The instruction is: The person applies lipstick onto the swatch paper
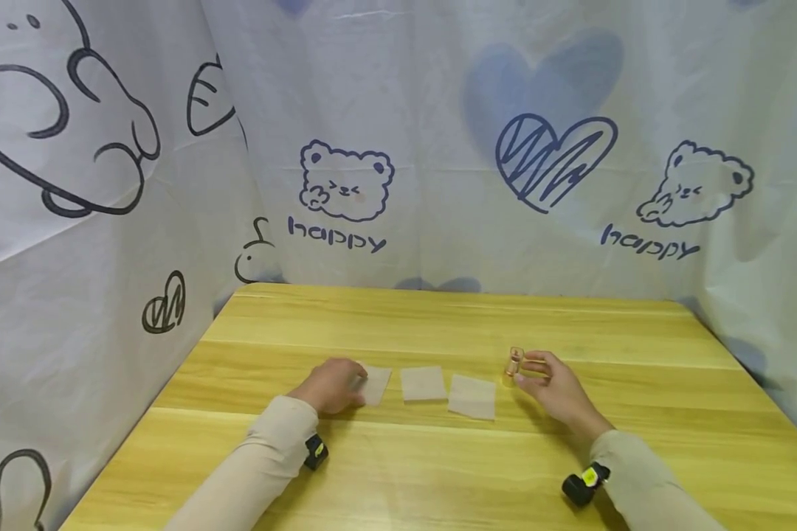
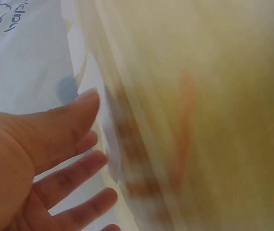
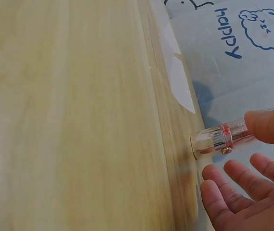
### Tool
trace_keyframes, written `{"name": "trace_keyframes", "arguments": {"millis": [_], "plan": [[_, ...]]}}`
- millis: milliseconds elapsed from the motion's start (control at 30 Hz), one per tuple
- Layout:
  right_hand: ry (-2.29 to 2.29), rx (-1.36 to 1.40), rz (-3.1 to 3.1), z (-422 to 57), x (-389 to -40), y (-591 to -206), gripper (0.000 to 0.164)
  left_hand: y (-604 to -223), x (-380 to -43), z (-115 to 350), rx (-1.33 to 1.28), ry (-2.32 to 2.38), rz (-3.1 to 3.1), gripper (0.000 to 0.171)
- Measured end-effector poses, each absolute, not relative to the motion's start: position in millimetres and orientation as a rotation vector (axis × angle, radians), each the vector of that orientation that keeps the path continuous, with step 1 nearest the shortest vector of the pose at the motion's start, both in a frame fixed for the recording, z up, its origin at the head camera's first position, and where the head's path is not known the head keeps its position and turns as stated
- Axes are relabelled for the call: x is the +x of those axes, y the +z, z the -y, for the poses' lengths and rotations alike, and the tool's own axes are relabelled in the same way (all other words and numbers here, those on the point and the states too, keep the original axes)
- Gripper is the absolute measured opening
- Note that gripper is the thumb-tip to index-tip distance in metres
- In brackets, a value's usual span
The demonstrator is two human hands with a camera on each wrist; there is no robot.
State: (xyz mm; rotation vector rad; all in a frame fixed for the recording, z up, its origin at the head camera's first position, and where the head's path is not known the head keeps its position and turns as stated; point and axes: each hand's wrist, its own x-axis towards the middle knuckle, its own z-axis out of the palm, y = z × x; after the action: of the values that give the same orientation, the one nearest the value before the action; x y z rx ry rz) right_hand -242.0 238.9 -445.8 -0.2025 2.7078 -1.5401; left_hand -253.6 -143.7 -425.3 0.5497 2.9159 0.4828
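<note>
A small clear tube (image 1: 513, 363) stood on its end on the table, right of the papers. Through its transparent wall a silvery core showed near the base, with a reddish ring and small round stud above it and lettering higher up, partly hidden by the thumb. The right hand (image 1: 554, 387) was beside it, thumb and fingers parted on either side; the fingers were not closed round it, and whether the thumb touched it I cannot tell. Left of the tube lay three pale square papers: the right paper (image 1: 471, 398), the middle paper (image 1: 423, 383) and the left paper (image 1: 377, 385). The left hand (image 1: 334, 385) was at the left paper's edge, its fingers spread and gripping nothing; contact with the paper was unclear.

Beneath everything was a table (image 1: 398, 479) with yellowish wood grain in broad bands. Behind it and along the sides hung white cloth (image 1: 438, 236), printed with bear faces, hearts and the word "happy". Pale sleeves (image 1: 255, 464) covered both forearms, and a black device (image 1: 315, 451) sat at the left wrist.
</note>
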Motion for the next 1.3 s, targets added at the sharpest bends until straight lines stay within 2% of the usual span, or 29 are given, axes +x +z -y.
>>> {"name": "trace_keyframes", "arguments": {"millis": [933,1300], "plan": [[-1.490,-0.236,-2.759,-232.3,-255.1,-453.7,0.046,-427.0,-250.1,140.6,0.543,0.386,-2.970,0.028],[-1.450,-0.238,-2.840,-229.8,-258.4,-456.4,0.031,-426.8,-250.2,139.9,0.537,0.401,-2.974,0.027]]}}
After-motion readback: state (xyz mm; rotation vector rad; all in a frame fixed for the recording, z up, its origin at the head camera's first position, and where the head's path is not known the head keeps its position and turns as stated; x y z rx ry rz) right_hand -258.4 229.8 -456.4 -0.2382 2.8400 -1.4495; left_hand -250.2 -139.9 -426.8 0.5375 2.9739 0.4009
